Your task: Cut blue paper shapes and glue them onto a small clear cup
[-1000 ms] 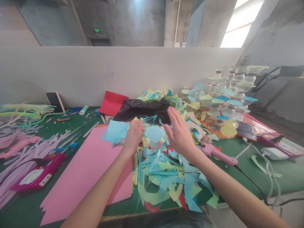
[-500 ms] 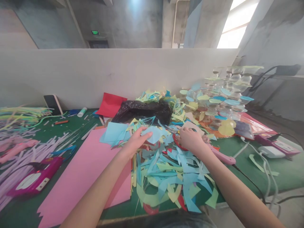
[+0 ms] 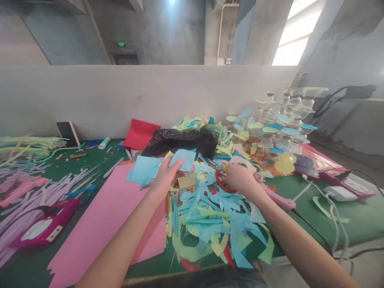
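1. Closely curled, the right hand [image 3: 240, 178] grips red-handled scissors [image 3: 221, 182] just above the pile;
2. the left hand [image 3: 166, 176] is narrow, its fingertips pinching a light-blue paper square [image 3: 183, 159] up clear of the clutter;
3. paper offcuts [image 3: 210, 224] heap beneath both hands, seemingly dropped where cut;
4. pink card [image 3: 99, 212] lies leftward, a pink glue gun [image 3: 279, 201] rightward, both within reach.

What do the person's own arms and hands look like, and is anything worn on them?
The left hand and the right hand are bare, without gloves. The left forearm and the right forearm show no sleeves. No watch, ring or bracelet is visible.
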Demonstrator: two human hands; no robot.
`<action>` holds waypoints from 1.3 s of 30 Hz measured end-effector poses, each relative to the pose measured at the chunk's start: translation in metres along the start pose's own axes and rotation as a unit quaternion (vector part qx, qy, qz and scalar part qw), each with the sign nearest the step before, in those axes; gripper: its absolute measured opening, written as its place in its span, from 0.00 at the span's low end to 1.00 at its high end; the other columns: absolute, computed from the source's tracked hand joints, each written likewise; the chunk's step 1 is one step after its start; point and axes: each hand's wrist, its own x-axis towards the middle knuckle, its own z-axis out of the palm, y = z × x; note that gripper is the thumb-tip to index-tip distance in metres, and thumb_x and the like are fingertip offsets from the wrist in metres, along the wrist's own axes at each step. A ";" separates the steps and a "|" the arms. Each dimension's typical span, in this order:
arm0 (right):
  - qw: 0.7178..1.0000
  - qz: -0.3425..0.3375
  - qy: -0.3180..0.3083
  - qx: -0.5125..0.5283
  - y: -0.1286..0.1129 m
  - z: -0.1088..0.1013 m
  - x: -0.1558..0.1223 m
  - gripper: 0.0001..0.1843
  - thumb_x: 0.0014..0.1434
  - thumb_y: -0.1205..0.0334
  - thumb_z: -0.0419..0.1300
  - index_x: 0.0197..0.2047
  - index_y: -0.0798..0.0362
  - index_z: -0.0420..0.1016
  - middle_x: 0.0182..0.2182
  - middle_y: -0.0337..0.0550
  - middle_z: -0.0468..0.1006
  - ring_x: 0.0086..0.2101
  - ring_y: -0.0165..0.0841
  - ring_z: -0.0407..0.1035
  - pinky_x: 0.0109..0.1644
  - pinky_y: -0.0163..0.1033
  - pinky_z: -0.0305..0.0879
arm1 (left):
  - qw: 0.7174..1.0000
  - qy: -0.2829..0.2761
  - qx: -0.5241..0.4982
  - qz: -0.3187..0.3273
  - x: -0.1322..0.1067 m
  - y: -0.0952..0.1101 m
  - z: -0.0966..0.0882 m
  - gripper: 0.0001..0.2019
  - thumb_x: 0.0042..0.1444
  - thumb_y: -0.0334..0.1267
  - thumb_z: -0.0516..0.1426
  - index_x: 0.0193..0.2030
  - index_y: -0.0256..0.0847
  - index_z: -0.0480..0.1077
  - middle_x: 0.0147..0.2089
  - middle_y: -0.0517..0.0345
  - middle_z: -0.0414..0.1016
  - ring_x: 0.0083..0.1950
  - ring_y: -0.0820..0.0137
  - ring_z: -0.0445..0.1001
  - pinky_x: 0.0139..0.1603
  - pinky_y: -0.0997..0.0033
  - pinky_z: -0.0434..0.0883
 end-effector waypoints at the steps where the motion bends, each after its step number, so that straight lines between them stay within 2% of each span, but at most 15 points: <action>1: 1.000 0.005 0.009 0.003 -0.001 -0.002 0.000 0.12 0.60 0.61 0.54 0.39 0.60 0.74 0.36 0.56 0.77 0.35 0.41 0.75 0.28 0.36 0.57 | 1.000 0.007 0.002 0.006 0.001 -0.001 -0.001 0.20 0.47 0.47 0.64 0.44 0.40 0.68 0.40 0.53 0.78 0.31 0.69 0.78 0.29 0.72 0.75; 4: 0.997 0.034 0.054 0.037 -0.003 -0.007 0.001 0.14 0.59 0.55 0.54 0.38 0.59 0.72 0.30 0.52 0.76 0.30 0.40 0.73 0.25 0.36 0.53 | 0.999 0.024 0.008 0.020 0.004 -0.004 -0.004 0.20 0.47 0.47 0.64 0.44 0.41 0.68 0.40 0.54 0.78 0.29 0.71 0.77 0.31 0.71 0.75; 8: 0.979 0.060 0.078 0.181 -0.001 -0.016 0.002 0.19 0.58 0.45 0.56 0.39 0.54 0.67 0.26 0.43 0.73 0.25 0.35 0.68 0.24 0.35 0.51 | 0.998 0.041 0.022 0.048 0.006 -0.007 -0.007 0.20 0.49 0.49 0.63 0.46 0.42 0.68 0.45 0.53 0.76 0.30 0.71 0.77 0.34 0.69 0.76; 11: 0.941 0.038 0.033 0.334 -0.002 -0.022 -0.003 0.26 0.55 0.38 0.57 0.44 0.52 0.62 0.27 0.39 0.72 0.25 0.32 0.66 0.24 0.34 0.54 | 0.996 0.053 0.035 0.069 0.006 -0.008 -0.008 0.21 0.50 0.51 0.61 0.47 0.43 0.68 0.50 0.52 0.74 0.35 0.68 0.78 0.36 0.68 0.76; 13: 0.908 -0.010 -0.020 0.419 -0.003 -0.024 -0.009 0.31 0.54 0.34 0.57 0.47 0.51 0.59 0.28 0.38 0.71 0.26 0.32 0.65 0.25 0.34 0.57 | 0.994 0.062 0.039 0.080 0.007 -0.009 -0.009 0.21 0.50 0.51 0.61 0.47 0.43 0.67 0.52 0.51 0.74 0.37 0.67 0.78 0.37 0.68 0.76; 15: 0.884 -0.060 -0.058 0.460 -0.006 -0.024 -0.015 0.31 0.54 0.34 0.57 0.47 0.50 0.58 0.30 0.38 0.70 0.28 0.32 0.64 0.28 0.35 0.59 | 0.993 0.069 0.037 0.091 0.007 -0.010 -0.009 0.20 0.51 0.50 0.61 0.48 0.43 0.67 0.52 0.51 0.73 0.39 0.67 0.78 0.38 0.68 0.77; 17: 0.876 -0.097 -0.083 0.465 -0.008 -0.024 -0.018 0.28 0.54 0.34 0.58 0.43 0.50 0.58 0.30 0.37 0.68 0.28 0.31 0.63 0.30 0.36 0.60 | 0.991 0.074 0.032 0.104 0.007 -0.010 -0.008 0.19 0.52 0.50 0.61 0.47 0.43 0.67 0.51 0.52 0.74 0.41 0.66 0.78 0.38 0.69 0.77; 20: 0.880 -0.132 -0.117 0.440 -0.010 -0.023 -0.021 0.27 0.55 0.33 0.55 0.39 0.49 0.58 0.28 0.36 0.66 0.28 0.31 0.61 0.31 0.37 0.59 | 0.988 0.087 0.025 0.122 0.007 -0.010 -0.007 0.18 0.51 0.49 0.60 0.44 0.42 0.67 0.48 0.53 0.74 0.43 0.66 0.77 0.36 0.70 0.77; 23: 0.891 -0.155 -0.119 0.409 -0.011 -0.024 -0.023 0.27 0.57 0.32 0.51 0.38 0.49 0.58 0.28 0.35 0.65 0.28 0.32 0.60 0.33 0.39 0.58 | 0.985 0.106 0.029 0.132 0.008 -0.010 -0.007 0.17 0.51 0.49 0.60 0.43 0.43 0.67 0.46 0.55 0.74 0.42 0.67 0.76 0.35 0.69 0.77; 26: 0.884 -0.180 -0.120 0.415 -0.013 -0.026 -0.025 0.27 0.56 0.31 0.51 0.34 0.48 0.55 0.26 0.34 0.62 0.28 0.31 0.57 0.32 0.39 0.57 | 0.984 0.119 0.034 0.128 0.008 -0.009 -0.006 0.16 0.51 0.49 0.60 0.42 0.43 0.67 0.46 0.55 0.74 0.41 0.67 0.76 0.36 0.68 0.78; 29: 0.868 -0.192 -0.132 0.438 -0.015 -0.028 -0.026 0.29 0.54 0.30 0.53 0.31 0.48 0.51 0.26 0.33 0.58 0.27 0.30 0.54 0.31 0.38 0.57 | 0.986 0.109 0.036 0.119 0.006 -0.008 -0.006 0.15 0.51 0.49 0.60 0.42 0.43 0.67 0.45 0.56 0.74 0.40 0.67 0.76 0.37 0.67 0.78; 33: 0.863 -0.203 -0.133 0.444 -0.016 -0.027 -0.026 0.30 0.53 0.29 0.53 0.30 0.48 0.51 0.25 0.32 0.57 0.26 0.28 0.52 0.29 0.36 0.56 | 0.988 0.092 0.042 0.116 0.003 -0.007 -0.004 0.17 0.51 0.48 0.61 0.43 0.43 0.67 0.43 0.56 0.74 0.40 0.68 0.76 0.38 0.69 0.77; 39: 0.849 -0.207 -0.144 0.465 -0.014 -0.013 -0.016 0.28 0.56 0.30 0.51 0.32 0.48 0.53 0.24 0.31 0.57 0.24 0.27 0.50 0.28 0.35 0.51 | 0.988 0.085 0.066 0.114 0.002 -0.007 -0.003 0.19 0.50 0.50 0.61 0.44 0.42 0.67 0.42 0.56 0.75 0.39 0.67 0.76 0.37 0.70 0.75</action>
